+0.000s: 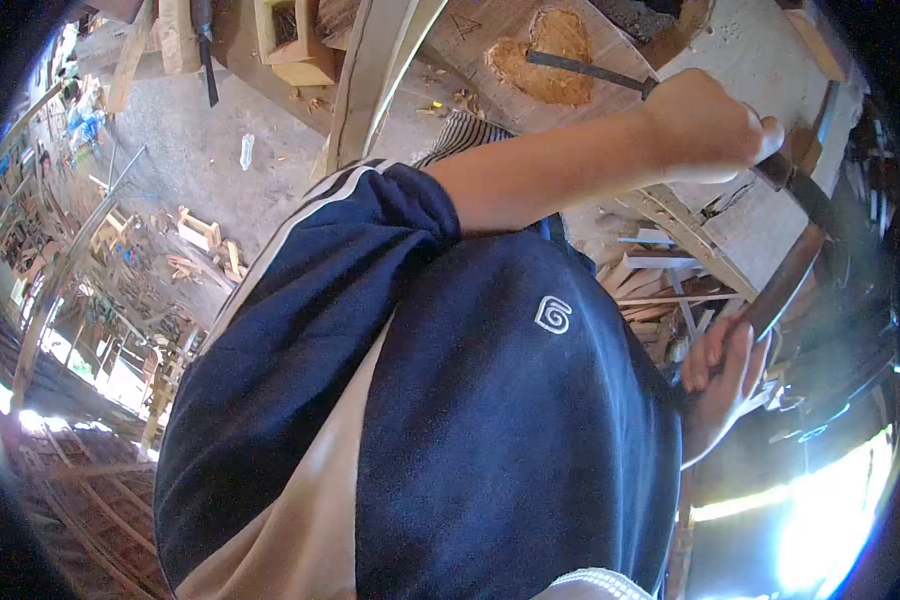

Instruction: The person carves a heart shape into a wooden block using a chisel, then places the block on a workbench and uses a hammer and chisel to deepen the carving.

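Note:
My left hand [705, 125] reaches across in front of my body, its fingers wrapped around the handle of a chisel. The chisel's long dark blade [590, 70] points left, its tip over a rough, heart-shaped carved recess [550, 55] in a wooden board [470, 45]. Lower at the right, my right hand [722, 375] is closed around a mallet with a flat brown wooden handle [788, 275]. The mallet's dark, blurred head [810, 200] overlaps the butt end of the chisel's handle [773, 168] in this view.
A wooden beam [370, 70] runs down at upper left, near a small open wooden box [295, 45] and a dark tool [206, 55]. Wood scraps [660, 275] lie below the work surface. A clear bottle [247, 152] and timber pieces [200, 230] are on the floor.

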A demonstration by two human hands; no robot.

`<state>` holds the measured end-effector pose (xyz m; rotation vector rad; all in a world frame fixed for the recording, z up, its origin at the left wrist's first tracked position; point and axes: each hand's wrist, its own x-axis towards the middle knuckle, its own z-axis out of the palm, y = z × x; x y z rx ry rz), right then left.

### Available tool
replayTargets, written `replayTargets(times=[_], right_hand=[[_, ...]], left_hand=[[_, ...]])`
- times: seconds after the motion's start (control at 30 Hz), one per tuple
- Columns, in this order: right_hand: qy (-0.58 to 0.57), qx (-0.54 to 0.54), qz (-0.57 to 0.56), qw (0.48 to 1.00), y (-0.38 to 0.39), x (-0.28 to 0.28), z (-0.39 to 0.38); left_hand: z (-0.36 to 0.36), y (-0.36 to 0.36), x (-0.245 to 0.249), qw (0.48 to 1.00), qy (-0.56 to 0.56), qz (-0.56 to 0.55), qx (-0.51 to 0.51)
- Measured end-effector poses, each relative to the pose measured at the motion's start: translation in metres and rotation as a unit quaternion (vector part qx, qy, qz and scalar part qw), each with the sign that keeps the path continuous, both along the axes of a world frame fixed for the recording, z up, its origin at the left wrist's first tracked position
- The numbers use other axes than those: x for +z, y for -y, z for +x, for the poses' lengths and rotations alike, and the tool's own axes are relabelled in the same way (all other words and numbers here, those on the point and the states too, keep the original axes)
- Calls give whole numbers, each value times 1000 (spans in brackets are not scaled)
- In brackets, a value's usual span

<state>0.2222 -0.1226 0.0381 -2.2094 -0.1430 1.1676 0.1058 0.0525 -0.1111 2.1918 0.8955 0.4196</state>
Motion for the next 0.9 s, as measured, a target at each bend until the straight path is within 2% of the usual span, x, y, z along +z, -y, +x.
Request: replayTargets(times=[0.03,0.13,0.33,0.57,0.77,0.9], right_hand=[[-31,9,28,999,-11,7,-14],[-26,-9,32,999,-12,7,-27],[-33,-51,41,997,-1,-11,-39],[-26,-41,32,998,10,-9,-26],[-39,-27,23,999,17,-18,-25],[-59,-71,50,994,14,-30,-40]], left_hand=[[-2,1,0,1000,3,-3,-10],[-1,5,-4,999,21,49,-1],[-7,7,-6,997,23,70,-14],[2,14,-17,994,43,102,13],[0,18,-19,994,-9,107,-28],[5,21,-25,995,-9,99,-22]])
